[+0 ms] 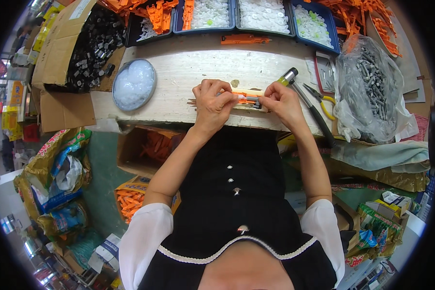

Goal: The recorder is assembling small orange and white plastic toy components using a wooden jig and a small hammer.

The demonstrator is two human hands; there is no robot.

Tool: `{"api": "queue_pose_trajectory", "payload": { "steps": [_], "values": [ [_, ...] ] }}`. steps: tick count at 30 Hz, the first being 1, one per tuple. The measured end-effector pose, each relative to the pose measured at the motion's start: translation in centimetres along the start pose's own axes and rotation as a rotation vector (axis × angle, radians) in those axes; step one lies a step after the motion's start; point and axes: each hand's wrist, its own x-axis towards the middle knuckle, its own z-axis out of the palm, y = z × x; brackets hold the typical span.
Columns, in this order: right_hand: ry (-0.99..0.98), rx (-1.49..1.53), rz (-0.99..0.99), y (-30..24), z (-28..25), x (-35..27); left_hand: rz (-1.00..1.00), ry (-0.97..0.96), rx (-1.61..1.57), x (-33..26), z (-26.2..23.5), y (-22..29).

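Note:
Close to the front edge of the pale workbench, both my hands meet over a small orange plastic assembly with a grey bar-like piece in it. My left hand is closed, thumb and forefinger pinching the assembly's left end. At the other end, my right hand pinches the grey piece or the orange body; the fingertips hide which. Below the assembly lies a worn, light-coloured strip, partly covered by my hands. A hammer with a black grip lies just right of my right hand.
Pliers with yellow handles lie beyond the hammer, beside a clear bag of grey metal parts. A round tin of translucent gel stands left, near a carton of black parts. Blue trays of white pieces line the back.

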Motion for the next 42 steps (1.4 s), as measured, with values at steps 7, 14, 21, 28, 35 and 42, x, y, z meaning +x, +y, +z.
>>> {"api": "queue_pose_trajectory", "payload": {
  "steps": [7,14,21,28,35,42],
  "values": [
    [0.154,-0.112,-0.202,-1.5,-3.2,2.6,-0.031,-0.007,0.016,-0.1,-0.2,0.2],
    [0.785,-0.565,-0.674,-1.8,-10.6,14.5,-0.074,-0.024,-0.023,0.0,-0.5,0.8],
    [0.950,-0.920,-0.572,-6.8,-12.1,21.3,-0.068,-0.034,-0.039,0.3,-0.6,0.7],
    [0.699,-1.020,-0.497,-8.2,-12.5,19.5,-0.097,-0.039,-0.064,0.3,-0.6,0.9],
    [0.800,-0.487,-0.763,-7.2,-12.8,12.6,-0.058,-0.022,-0.033,0.4,-0.7,0.6],
    [0.558,-0.953,-0.807,-3.9,-10.2,12.6,-0.050,-0.006,0.017,0.1,-0.9,1.2]
  ]
}}
